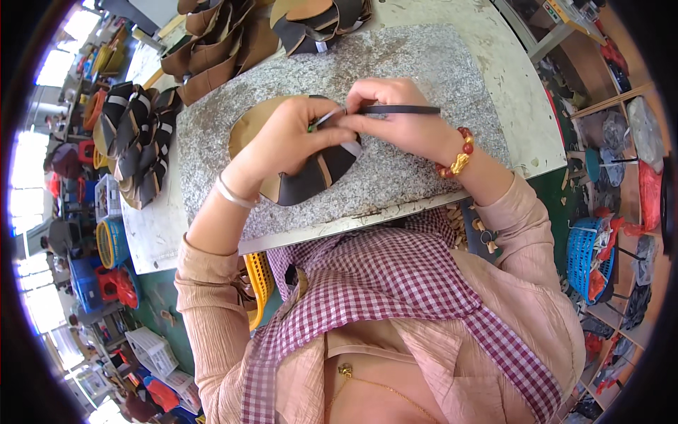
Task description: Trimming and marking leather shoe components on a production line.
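Observation:
A black and tan leather shoe upper lies on the speckled grey stone slab in front of me. My left hand rests over it, fingers closed on its edge, covering much of its middle. Close against those fingertips is my right hand, pinched shut. A slim, stiff-looking black strip sticks out of it to the right. Between the two hands shows a thin silvery piece with a speck of green; whether it joins the black strip is hidden by the fingers.
Brown stacked uppers and a black and tan stack sit beyond the slab. More black uppers lie at the left of the white table. A yellow basket is below the edge; a blue basket stands right.

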Motion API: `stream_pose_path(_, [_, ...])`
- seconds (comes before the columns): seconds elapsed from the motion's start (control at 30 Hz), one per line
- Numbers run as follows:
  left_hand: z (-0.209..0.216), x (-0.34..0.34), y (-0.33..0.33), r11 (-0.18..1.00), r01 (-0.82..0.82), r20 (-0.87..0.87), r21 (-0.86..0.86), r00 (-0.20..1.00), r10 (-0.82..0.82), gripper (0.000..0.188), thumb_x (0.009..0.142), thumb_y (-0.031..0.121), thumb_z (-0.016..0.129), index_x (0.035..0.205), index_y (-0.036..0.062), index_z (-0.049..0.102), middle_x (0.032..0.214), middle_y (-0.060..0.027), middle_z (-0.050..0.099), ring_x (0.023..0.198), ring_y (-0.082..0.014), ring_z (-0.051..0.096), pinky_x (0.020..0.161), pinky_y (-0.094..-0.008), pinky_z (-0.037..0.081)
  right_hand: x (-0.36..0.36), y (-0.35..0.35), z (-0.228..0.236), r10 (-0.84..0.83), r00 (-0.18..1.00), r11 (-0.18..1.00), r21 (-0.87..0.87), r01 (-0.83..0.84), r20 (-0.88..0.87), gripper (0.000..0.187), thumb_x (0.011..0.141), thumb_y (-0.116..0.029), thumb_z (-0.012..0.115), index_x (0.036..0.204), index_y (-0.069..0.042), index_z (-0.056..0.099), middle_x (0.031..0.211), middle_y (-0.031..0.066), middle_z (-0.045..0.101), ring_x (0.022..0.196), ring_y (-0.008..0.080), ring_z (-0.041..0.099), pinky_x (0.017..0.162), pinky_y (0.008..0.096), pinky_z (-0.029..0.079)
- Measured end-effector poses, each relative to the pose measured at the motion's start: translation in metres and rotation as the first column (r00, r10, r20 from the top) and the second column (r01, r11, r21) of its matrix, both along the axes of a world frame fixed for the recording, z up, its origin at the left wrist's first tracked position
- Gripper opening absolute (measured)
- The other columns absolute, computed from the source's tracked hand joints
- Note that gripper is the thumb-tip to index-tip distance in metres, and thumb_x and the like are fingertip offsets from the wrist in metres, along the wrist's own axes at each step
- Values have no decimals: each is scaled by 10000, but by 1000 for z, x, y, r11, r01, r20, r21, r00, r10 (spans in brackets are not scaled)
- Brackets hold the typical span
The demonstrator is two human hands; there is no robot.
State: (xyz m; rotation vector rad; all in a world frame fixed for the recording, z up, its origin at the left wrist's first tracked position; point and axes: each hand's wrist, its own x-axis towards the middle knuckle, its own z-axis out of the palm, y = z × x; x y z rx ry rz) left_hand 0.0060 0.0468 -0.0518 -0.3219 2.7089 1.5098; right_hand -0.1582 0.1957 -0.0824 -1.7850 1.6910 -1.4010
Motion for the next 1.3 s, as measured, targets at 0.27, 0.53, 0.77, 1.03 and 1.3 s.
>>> stream_pose_path(0.27, [85,-42,-25,943,139,-316,-301,919,-236,105,845,34,698,941,15,736,805,-83,695,640,-178,606,645,-294,507,-10,10,55,-108,816,904,-285,318,567,181,855,-31,632,1029,-18,583,920,88,673,755,213,611,686,298,488])
stream_pose_path(0.53, [37,-5,-25,696,430,108,-575,883,-457,213,729,-11,729,939,17,739,844,-64,641,675,-196,553,668,-323,484,36,44,-5,-136,986,991,-9,136,-97,66,851,-47,681,903,-15,706,815,43,686,634,143,555,588,255,429])
stream_pose_path(0.77, [1,22,-8,915,240,-107,-324,952,-287,117,799,50,738,910,14,748,809,-95,660,650,-217,563,649,-350,487,56,44,-32,-155,987,986,48,157,-36,94,838,-32,692,925,2,703,845,38,694,661,132,564,599,246,429])
stream_pose_path(1.03, [1,18,0,924,186,149,-334,978,-143,180,812,52,741,988,17,743,860,-91,684,699,-206,581,656,-310,465,52,46,-29,-249,935,965,22,263,-251,63,848,-61,691,885,-12,702,802,32,685,648,128,563,596,241,428])
stream_pose_path(1.3, [-12,26,-5,931,204,-49,-303,972,-229,181,780,79,771,931,-13,731,821,-97,686,631,-223,569,619,-327,465,29,55,-29,-125,992,977,169,127,-22,68,844,-84,702,877,-24,699,779,25,683,637,136,562,589,241,425])
